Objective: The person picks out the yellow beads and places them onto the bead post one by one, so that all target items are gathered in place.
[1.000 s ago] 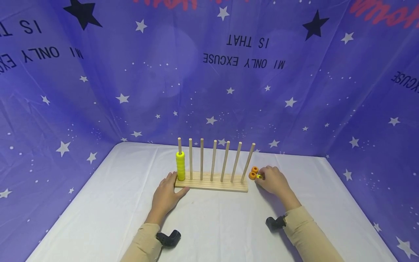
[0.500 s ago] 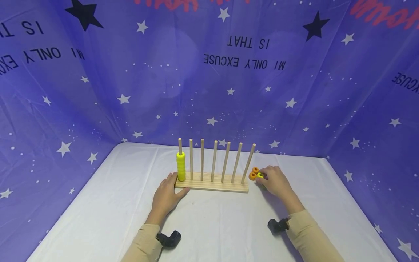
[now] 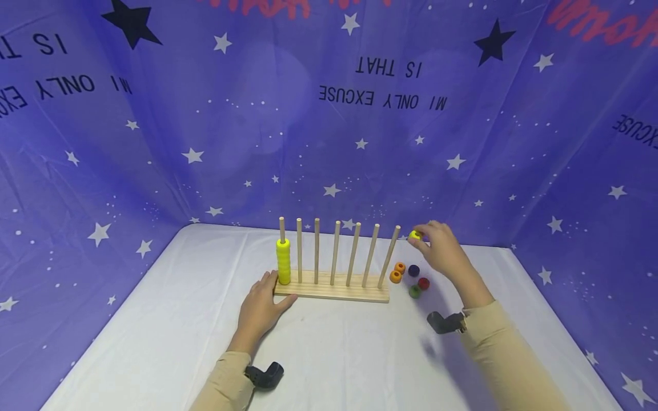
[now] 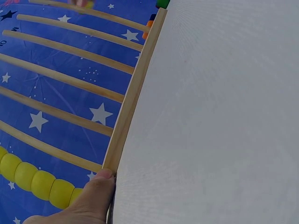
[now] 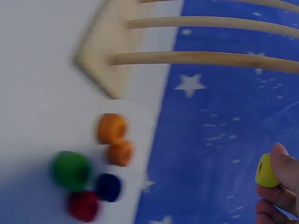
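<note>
A wooden peg rack [image 3: 334, 293], a base with a row of upright pegs, stands on the white table. Its leftmost peg carries a stack of yellow beads [image 3: 283, 264]; the other pegs are bare. My left hand [image 3: 260, 311] holds the rack's left end, its thumb [image 4: 99, 189] against the front edge in the left wrist view. Raised to the right of the rightmost peg, near peg-top height in the head view, my right hand [image 3: 443, 248] pinches a yellow bead [image 5: 267, 171] between thumb and fingers. The bead's hole shows in the right wrist view.
Right of the rack lie two orange beads [image 3: 395, 277], a dark blue bead [image 3: 413, 270], a red bead [image 3: 424, 283] and a green bead [image 3: 414, 291]. A purple-blue cloth with stars [image 3: 329, 142] hangs behind and at both sides of the table [image 3: 339, 354].
My right hand has lifted the yellow bead up from among the loose beads, uncovering the blue, red and green ones. My left hand has stayed on the rack.
</note>
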The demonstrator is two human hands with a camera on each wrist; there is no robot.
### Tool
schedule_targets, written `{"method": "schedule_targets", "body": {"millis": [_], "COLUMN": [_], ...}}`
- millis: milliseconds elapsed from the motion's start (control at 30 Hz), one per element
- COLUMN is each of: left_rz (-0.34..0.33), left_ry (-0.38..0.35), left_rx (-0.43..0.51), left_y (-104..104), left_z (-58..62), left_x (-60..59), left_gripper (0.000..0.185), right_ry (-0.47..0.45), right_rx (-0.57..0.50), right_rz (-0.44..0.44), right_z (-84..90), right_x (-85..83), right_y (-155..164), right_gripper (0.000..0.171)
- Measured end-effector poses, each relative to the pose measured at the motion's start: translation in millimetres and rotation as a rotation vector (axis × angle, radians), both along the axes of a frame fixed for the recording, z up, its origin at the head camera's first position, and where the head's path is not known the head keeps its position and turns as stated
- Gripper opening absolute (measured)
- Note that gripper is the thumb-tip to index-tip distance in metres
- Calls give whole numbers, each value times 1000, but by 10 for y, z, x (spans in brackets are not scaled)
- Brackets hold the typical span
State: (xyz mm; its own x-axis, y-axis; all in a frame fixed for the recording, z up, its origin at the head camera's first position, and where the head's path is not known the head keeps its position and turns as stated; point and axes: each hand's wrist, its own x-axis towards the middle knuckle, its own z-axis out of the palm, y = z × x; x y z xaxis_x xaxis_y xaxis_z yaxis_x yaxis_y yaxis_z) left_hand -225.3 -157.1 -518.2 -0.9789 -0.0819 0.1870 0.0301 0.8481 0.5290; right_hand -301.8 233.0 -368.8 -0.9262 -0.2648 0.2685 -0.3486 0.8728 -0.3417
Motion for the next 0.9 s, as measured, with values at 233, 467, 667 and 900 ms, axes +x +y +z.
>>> {"method": "schedule_targets", "body": {"millis": [233,467,667,900], "left_rz": [3,3,-1,-7], "left_ry": [-9,5,15,29], "left_rx": [7,16,15,20], "left_y": [-4,-14,-18,-26], "left_z": [0,-15,-18,-9], "left_x": [4,2,-6,-12], "left_gripper": [88,87,87,86], "right_ry": [61,123,168,181], "right_rx": [-37,-47,-42,5], "right_rz": [44,96,175,271], "right_z": [422,733,848,891], "right_x": [-92,-79,-7,56], "right_y": [-177,-519,-859,-1317], "right_gripper": [42,41,38,36]}}
